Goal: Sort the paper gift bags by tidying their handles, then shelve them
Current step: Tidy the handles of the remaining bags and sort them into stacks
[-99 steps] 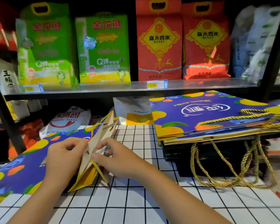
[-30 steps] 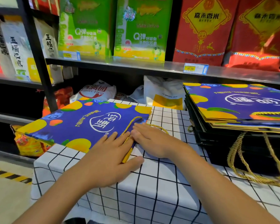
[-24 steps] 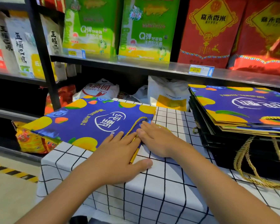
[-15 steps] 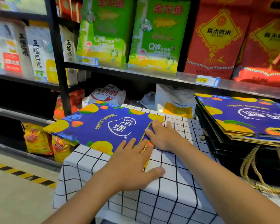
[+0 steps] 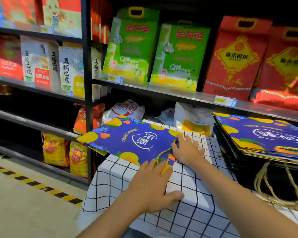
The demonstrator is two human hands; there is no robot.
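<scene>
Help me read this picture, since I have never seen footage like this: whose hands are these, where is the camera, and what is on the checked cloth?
There is no machine here. A person wears a camera on the head, looking forward and down. The left hand and right hand lie flat, fingers straight, on a folded blue gift bag with its gold cord handle laid on top. The bag rests on a checked tablecloth, jutting past its edge. A stack of similar bags lies to the right. Nothing is gripped.
</scene>
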